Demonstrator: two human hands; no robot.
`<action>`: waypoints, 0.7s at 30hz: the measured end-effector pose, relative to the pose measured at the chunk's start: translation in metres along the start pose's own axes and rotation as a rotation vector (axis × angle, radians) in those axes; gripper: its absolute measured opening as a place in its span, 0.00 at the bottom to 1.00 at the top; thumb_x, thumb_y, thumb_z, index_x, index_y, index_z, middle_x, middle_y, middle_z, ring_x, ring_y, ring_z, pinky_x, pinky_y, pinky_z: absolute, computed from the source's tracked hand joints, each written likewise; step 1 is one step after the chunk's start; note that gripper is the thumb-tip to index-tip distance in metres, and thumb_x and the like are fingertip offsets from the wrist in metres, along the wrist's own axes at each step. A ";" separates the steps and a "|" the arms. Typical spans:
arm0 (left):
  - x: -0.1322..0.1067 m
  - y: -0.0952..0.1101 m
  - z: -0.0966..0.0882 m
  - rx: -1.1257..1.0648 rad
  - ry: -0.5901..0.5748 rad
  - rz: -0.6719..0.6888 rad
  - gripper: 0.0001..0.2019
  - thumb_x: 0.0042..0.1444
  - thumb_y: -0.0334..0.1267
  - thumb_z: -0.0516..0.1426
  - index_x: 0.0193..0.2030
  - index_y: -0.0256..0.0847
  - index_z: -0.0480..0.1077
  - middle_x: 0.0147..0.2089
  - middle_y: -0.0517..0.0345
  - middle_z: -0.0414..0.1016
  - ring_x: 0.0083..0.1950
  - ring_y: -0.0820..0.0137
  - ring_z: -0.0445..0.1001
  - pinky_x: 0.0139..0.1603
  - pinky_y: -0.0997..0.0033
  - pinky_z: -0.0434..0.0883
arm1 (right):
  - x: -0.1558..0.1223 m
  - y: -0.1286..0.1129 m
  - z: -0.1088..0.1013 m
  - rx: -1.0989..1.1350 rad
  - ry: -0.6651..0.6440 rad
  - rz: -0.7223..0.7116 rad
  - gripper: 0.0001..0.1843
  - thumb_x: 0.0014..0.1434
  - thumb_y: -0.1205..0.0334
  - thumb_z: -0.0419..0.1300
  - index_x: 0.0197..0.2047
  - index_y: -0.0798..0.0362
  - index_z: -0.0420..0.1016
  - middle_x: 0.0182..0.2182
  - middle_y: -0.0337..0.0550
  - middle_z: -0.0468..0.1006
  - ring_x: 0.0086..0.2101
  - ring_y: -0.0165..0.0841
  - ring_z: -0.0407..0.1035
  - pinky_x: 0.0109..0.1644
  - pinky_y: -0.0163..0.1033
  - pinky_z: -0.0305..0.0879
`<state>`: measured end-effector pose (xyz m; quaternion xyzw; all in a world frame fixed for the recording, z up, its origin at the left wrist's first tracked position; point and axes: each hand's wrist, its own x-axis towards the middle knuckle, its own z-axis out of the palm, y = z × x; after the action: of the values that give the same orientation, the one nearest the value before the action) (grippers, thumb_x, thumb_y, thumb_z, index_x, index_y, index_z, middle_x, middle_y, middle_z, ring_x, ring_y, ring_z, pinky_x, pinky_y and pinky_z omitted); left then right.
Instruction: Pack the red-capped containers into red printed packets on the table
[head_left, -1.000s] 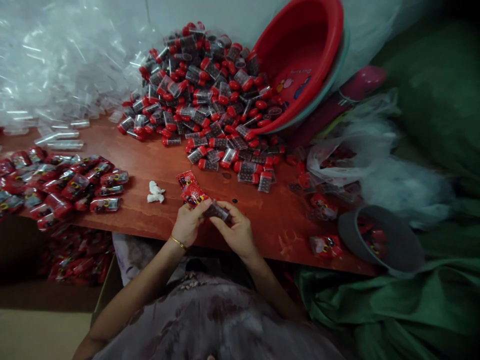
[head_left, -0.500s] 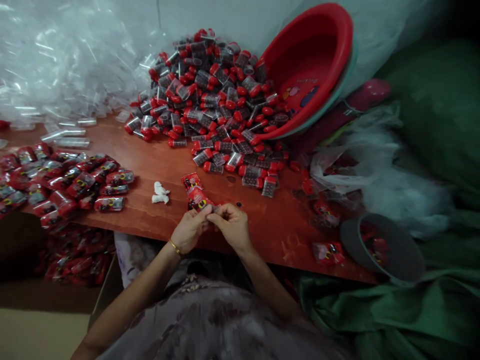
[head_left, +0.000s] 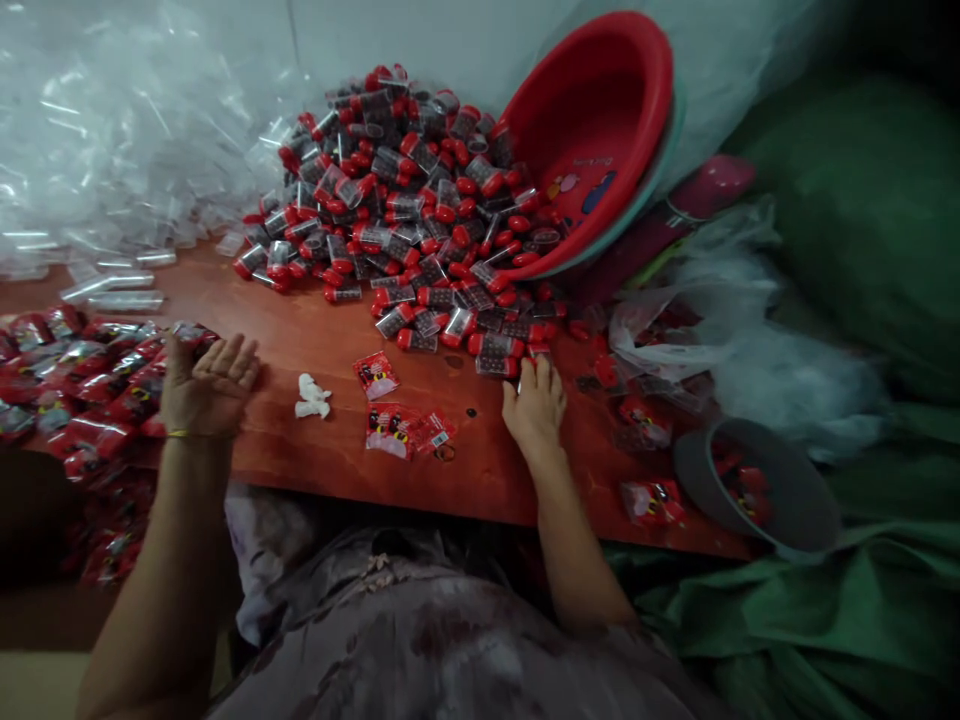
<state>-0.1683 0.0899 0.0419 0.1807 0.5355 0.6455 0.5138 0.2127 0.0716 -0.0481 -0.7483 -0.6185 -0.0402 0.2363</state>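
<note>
My left hand point(head_left: 210, 390) is raised over the right edge of a heap of red printed packets point(head_left: 97, 375), palm up and fingers spread, with nothing in it. At the front edge of a big pile of small clear containers with red caps point(head_left: 420, 210), my right hand point(head_left: 536, 410) has its fingers around one container, mostly hidden under them. On the table between the hands lie a red printed card point(head_left: 377, 375) and more printed cards point(head_left: 390, 430).
Crumpled white tissue point(head_left: 311, 396) lies left of the cards. A red basin point(head_left: 652, 90) leans behind the pile. Clear plastic sleeves point(head_left: 120, 290) are heaped at the back left. A grey bucket point(head_left: 694, 470) and plastic bags point(head_left: 780, 380) are on the right.
My hands have parted from their pinch over the cards. The left has swung left to the packets and opened; the right has reached forward and right to the containers.
</note>
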 end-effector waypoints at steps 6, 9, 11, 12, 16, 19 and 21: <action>-0.020 -0.082 0.056 1.063 -0.322 0.569 0.16 0.47 0.42 0.62 0.44 0.42 0.75 0.63 0.45 0.63 0.67 0.51 0.53 0.66 0.46 0.46 | -0.043 0.002 0.001 0.082 0.001 -0.119 0.19 0.60 0.61 0.49 0.53 0.56 0.67 0.57 0.61 0.63 0.57 0.49 0.57 0.56 0.59 0.56; -0.022 -0.103 0.067 1.375 -0.408 0.659 0.11 0.50 0.38 0.60 0.42 0.46 0.76 0.65 0.50 0.61 0.69 0.51 0.48 0.66 0.44 0.41 | -0.049 -0.002 0.001 0.109 0.033 -0.132 0.19 0.60 0.59 0.51 0.51 0.57 0.69 0.56 0.61 0.65 0.57 0.49 0.57 0.56 0.59 0.56; -0.021 -0.109 0.067 1.432 -0.418 0.644 0.09 0.52 0.39 0.58 0.40 0.49 0.77 0.62 0.53 0.66 0.68 0.52 0.50 0.66 0.43 0.41 | -0.048 -0.002 0.002 0.113 0.063 -0.132 0.17 0.60 0.58 0.51 0.49 0.55 0.71 0.55 0.59 0.67 0.56 0.49 0.58 0.55 0.59 0.57; -0.021 -0.110 0.065 1.429 -0.408 0.642 0.08 0.53 0.39 0.58 0.39 0.50 0.77 0.59 0.54 0.68 0.68 0.52 0.51 0.65 0.43 0.41 | -0.047 -0.002 0.002 0.112 0.084 -0.134 0.16 0.60 0.58 0.52 0.48 0.54 0.71 0.55 0.58 0.68 0.56 0.48 0.60 0.54 0.58 0.58; -0.021 -0.115 0.059 1.345 -0.366 0.668 0.07 0.53 0.41 0.57 0.36 0.53 0.78 0.55 0.56 0.73 0.67 0.51 0.53 0.65 0.42 0.41 | -0.045 -0.007 -0.006 0.123 0.193 -0.169 0.13 0.59 0.60 0.53 0.45 0.51 0.73 0.51 0.54 0.72 0.54 0.47 0.63 0.54 0.57 0.57; -0.023 -0.115 0.056 1.298 -0.315 0.683 0.08 0.51 0.43 0.59 0.37 0.53 0.78 0.56 0.55 0.72 0.66 0.51 0.55 0.65 0.43 0.42 | -0.045 -0.021 -0.017 0.194 0.228 -0.210 0.10 0.59 0.62 0.55 0.42 0.50 0.75 0.48 0.51 0.76 0.51 0.44 0.66 0.55 0.55 0.55; -0.026 -0.113 0.057 1.271 -0.293 0.677 0.07 0.50 0.43 0.61 0.36 0.52 0.78 0.56 0.56 0.72 0.66 0.51 0.56 0.65 0.44 0.43 | -0.045 -0.037 -0.023 0.304 0.198 -0.234 0.09 0.58 0.63 0.55 0.40 0.49 0.75 0.44 0.48 0.78 0.48 0.42 0.68 0.55 0.52 0.57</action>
<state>-0.0600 0.0854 -0.0287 0.6834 0.6472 0.3030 0.1488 0.1728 0.0258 -0.0325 -0.6196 -0.6737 -0.0469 0.4000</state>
